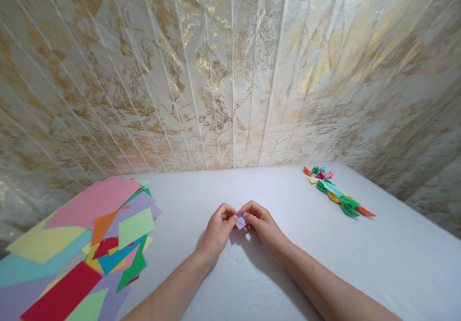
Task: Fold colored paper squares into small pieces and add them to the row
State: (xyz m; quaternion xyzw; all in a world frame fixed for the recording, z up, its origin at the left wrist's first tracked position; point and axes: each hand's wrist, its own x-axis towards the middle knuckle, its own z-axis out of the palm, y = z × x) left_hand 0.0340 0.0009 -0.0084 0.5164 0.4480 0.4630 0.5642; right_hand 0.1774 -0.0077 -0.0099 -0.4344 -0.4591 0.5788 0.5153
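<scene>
A small piece of lilac paper (241,222) is held between my two hands, just above the middle of the table. It looks folded, with a crease line across it. My left hand (222,223) pinches its left edge between thumb and forefinger. On the other side, my right hand (260,223) grips the right edge the same way. The fingertips cover the paper's upper corners. A shadow of the hands falls on the table beneath them.
On the left lies a spread of coloured paper, with a pink sheet (95,203), a red piece (63,292) and a light green piece (137,227). Several folded paper shapes (333,189) rest at the back right of the white table (187,186). A gold-patterned curtain (216,71) hangs behind.
</scene>
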